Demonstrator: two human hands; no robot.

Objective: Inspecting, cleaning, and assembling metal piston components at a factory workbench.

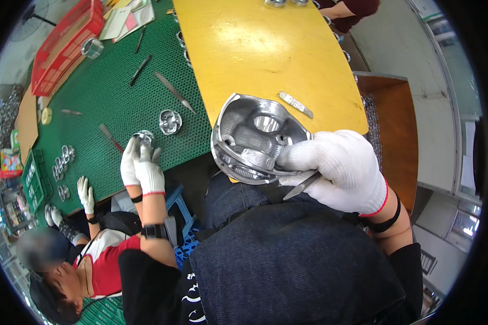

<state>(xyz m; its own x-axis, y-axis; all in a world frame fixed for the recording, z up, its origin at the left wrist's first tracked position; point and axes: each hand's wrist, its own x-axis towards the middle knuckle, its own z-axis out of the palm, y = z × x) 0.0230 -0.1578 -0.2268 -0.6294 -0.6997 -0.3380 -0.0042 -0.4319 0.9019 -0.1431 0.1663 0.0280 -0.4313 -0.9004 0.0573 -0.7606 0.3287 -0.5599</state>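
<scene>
My right hand (336, 168), in a white knit glove with a red cuff, holds a shiny metal piston (265, 124) close in front of me. Its thumb presses on the piston's lower right part, and the hollow underside faces up. From the same hand sticks out the flat metal blade of a scraper (302, 186). Farther off at left, my gloved left hand (149, 170) has its fingers closed against another piston (144, 136) on the green mat (114, 92). A third piston (169, 122) lies just right of it. A co-worker's gloved hand (128, 165) overlaps my left hand there.
A yellow board (255, 49) bears a metal strip (295, 104). Files (173, 91) and pens lie on the mat. At the back left stands a red crate (68, 46). A co-worker in red (111, 268) sits at left; another person's arm (339, 11) shows at the top. A brown box (398, 135) stands right.
</scene>
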